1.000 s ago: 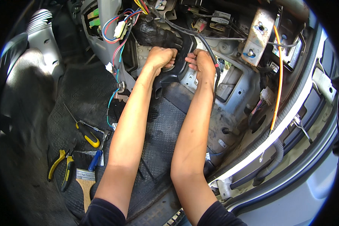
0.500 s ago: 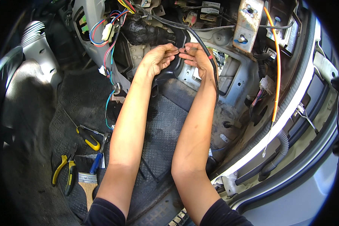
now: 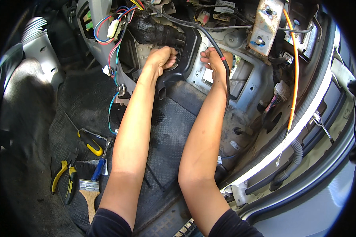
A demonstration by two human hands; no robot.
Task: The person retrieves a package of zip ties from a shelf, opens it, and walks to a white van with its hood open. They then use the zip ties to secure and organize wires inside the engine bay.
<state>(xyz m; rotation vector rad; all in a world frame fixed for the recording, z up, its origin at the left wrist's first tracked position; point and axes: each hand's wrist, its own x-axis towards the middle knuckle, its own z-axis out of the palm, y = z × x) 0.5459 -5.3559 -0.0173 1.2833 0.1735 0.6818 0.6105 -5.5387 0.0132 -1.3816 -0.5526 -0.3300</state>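
Both my hands reach into the stripped footwell of a vehicle. My left hand (image 3: 161, 58) is closed, its fingers curled together beside a black plastic housing (image 3: 192, 47). Whatever its fingers pinch, if anything, is too small to make out. My right hand (image 3: 213, 60) is also closed, thumb against fingers, before a rectangular opening in the pale metal panel (image 3: 197, 76); its grip hides any small thing inside. A thick black cable (image 3: 208, 36) with a red band runs down across my right hand and along the forearm. The hands are a short way apart.
On the black rubber mat (image 3: 172, 130) lie yellow-and-black pliers (image 3: 70, 183), a yellow-handled screwdriver (image 3: 91, 144), a blue-handled tool (image 3: 99, 170) and a paintbrush (image 3: 90, 195). Coloured wires with a white connector (image 3: 114, 29) hang at left. A rusty bracket (image 3: 265, 27) and orange cable (image 3: 294, 71) are at right.
My hands have moved apart from where their fingertips met. The left went left and its fingers curled in; the right shifted slightly right and closed. The view has tilted a little.
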